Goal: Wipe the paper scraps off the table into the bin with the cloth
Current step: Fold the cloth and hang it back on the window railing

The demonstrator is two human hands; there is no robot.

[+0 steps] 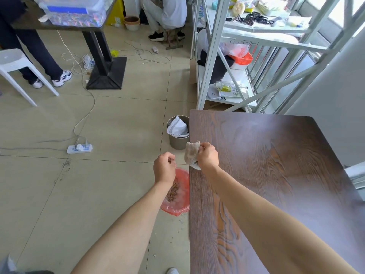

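A white power strip (pixel 79 148) lies on the tiled floor at far left. Moving right, the person's left hand (pixel 165 169) hangs curled into a loose fist over the round bin lined with a red plastic bag (pixel 182 194), which stands on the floor just beside the desk's left edge; whether that hand holds anything cannot be told. Brownish bits lie inside the liner, and a few pale crumbs dot the floor near it. A second, grey bin stuffed with white paper (pixel 177 132) stands farther along the same edge. At the rim of the dark wood-grain desk (pixel 276 175), the right hand (pixel 207 155) grips a bunched pale grey cloth (pixel 191 153), which hangs over the edge. No paper scraps show on the desk top, so the wiping appears to be in its final step: shedding debris over the edge. The next move likely calls for shaking or brushing the cloth directly above the red-lined bin, so that nothing more lands on the floor.
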